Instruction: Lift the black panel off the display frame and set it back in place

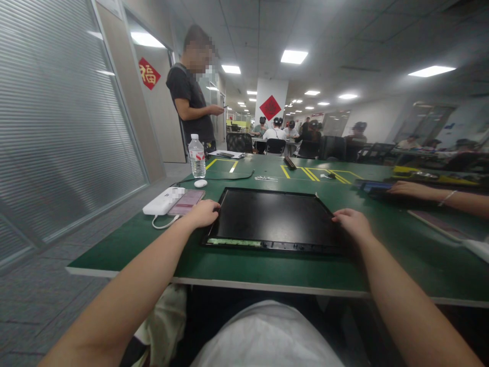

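A flat black panel (pixel 273 216) lies on the green table (pixel 382 255) in front of me, with a pale strip along its near edge. My left hand (pixel 203 212) rests curled against the panel's left edge, fingers closed on it. Over at the right edge, my right hand (pixel 351 222) has its fingers bent onto the rim. Both forearms reach in from below.
Left of the panel lie a white power bank (pixel 162 201) with cable, a phone (pixel 187 202), a white mouse (pixel 200 183) and a water bottle (pixel 196 156). A co-worker's arm (pixel 439 196) rests on the table at right. A person (pixel 193 89) stands at the far left.
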Tool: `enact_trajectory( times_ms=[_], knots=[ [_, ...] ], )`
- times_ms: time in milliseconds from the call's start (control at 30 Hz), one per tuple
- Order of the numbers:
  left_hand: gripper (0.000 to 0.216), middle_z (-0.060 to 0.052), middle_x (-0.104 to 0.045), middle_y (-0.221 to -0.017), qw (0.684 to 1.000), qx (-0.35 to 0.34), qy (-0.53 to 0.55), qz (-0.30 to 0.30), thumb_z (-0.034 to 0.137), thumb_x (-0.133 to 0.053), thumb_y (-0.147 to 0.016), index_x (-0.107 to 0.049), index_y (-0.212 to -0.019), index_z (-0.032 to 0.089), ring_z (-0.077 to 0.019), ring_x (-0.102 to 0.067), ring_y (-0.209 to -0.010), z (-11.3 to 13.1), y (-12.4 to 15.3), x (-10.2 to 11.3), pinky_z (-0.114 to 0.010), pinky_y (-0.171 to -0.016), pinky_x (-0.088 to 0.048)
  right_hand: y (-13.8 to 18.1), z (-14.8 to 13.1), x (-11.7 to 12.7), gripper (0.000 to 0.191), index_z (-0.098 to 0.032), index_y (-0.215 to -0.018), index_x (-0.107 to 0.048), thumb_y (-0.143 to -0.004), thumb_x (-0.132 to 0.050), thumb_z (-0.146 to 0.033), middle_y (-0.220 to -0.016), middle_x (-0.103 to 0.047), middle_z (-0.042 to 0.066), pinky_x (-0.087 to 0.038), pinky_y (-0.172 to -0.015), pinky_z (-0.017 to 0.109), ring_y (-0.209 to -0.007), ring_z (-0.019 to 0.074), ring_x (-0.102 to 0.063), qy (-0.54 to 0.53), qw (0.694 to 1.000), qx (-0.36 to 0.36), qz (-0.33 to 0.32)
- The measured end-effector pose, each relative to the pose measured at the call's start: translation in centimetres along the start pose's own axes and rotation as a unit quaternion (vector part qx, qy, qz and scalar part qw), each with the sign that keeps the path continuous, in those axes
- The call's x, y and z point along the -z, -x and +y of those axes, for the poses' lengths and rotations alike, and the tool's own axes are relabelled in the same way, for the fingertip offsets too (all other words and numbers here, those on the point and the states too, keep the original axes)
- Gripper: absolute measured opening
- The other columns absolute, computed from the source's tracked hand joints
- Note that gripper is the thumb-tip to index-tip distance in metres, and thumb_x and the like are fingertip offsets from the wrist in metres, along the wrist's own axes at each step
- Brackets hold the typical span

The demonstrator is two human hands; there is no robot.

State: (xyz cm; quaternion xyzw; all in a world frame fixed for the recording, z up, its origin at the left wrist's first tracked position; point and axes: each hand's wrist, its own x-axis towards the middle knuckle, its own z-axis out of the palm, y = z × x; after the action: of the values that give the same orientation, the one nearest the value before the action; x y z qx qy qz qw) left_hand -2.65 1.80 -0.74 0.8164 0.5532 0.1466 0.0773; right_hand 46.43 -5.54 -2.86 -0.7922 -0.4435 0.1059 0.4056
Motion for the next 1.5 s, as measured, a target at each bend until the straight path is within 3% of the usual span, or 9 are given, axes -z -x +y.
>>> enact_trajectory(
  times_ms=[300,633,900,1067,1200,1500],
  knots=[
    [0.052,-0.009,-0.073,-0.124,0.999,-0.019,-0.003,-0.038,0.006,-0.049,-0.073,-0.076,-0.116,0.018,-0.0253,-0.065,-0.117,0.9,0.3,0.7,-0.028,-0.102,-0.046,0.2,-0.1,-0.1,0.025,-0.02,-0.082,-0.074,-0.065,-0.057,-0.02,-0.076,-0.075,0.005,-0.045,-0.068,0.029,-0.073,0.0195,-0.064,0.005,1.0,0.006,0.0],
    [0.054,-0.012,-0.07,-0.128,0.999,0.013,-0.008,-0.037,0.002,-0.049,-0.071,-0.073,-0.119,0.011,-0.0246,-0.063,-0.121,0.9,-0.2,0.5,-0.026,-0.104,-0.044,0.5,-0.7,0.0,0.02,-0.021,-0.077,-0.073,-0.068,-0.057,-0.016,-0.077,-0.075,0.004,-0.045,-0.071,0.028,-0.08,0.0201,-0.066,0.02,1.0,0.015,0.002],
    [0.04,-0.013,-0.072,-0.124,1.0,0.027,0.004,-0.005,0.014,-0.053,-0.08,-0.074,-0.114,0.015,-0.0271,-0.065,-0.117,0.9,0.0,0.1,-0.033,-0.104,-0.046,0.7,-0.8,0.0,0.022,-0.02,-0.081,-0.073,-0.068,-0.055,-0.016,-0.078,-0.075,0.005,-0.045,-0.072,0.029,-0.081,0.0205,-0.067,0.023,1.0,0.016,-0.003],
    [0.052,-0.017,-0.062,-0.139,1.0,0.012,0.023,0.007,0.021,-0.053,-0.085,-0.058,-0.135,0.012,-0.0293,-0.056,-0.13,1.1,0.3,0.0,-0.038,-0.109,-0.041,0.5,-0.6,0.2,0.023,-0.021,-0.085,-0.074,-0.069,-0.058,-0.019,-0.081,-0.076,0.005,-0.046,-0.071,0.03,-0.077,0.0207,-0.066,0.013,1.0,0.011,0.017],
    [0.051,-0.014,-0.057,-0.145,0.998,0.026,0.051,0.0,0.021,-0.05,-0.088,-0.054,-0.139,0.016,-0.0277,-0.054,-0.132,1.2,0.6,0.0,-0.036,-0.11,-0.04,0.1,-0.1,0.1,0.017,-0.021,-0.081,-0.075,-0.069,-0.062,-0.021,-0.085,-0.076,0.007,-0.046,-0.071,0.03,-0.08,0.0221,-0.066,0.045,0.997,0.025,0.06],
    [0.054,-0.01,-0.059,-0.144,0.995,0.032,0.099,-0.007,0.014,-0.048,-0.084,-0.057,-0.138,0.017,-0.0252,-0.055,-0.132,0.5,0.2,-0.4,-0.035,-0.111,-0.04,-0.5,0.4,-0.7,0.016,-0.023,-0.077,-0.076,-0.071,-0.061,-0.019,-0.084,-0.075,0.004,-0.046,-0.072,0.028,-0.08,0.0207,-0.066,0.093,0.995,0.034,-0.032]
  ],
)
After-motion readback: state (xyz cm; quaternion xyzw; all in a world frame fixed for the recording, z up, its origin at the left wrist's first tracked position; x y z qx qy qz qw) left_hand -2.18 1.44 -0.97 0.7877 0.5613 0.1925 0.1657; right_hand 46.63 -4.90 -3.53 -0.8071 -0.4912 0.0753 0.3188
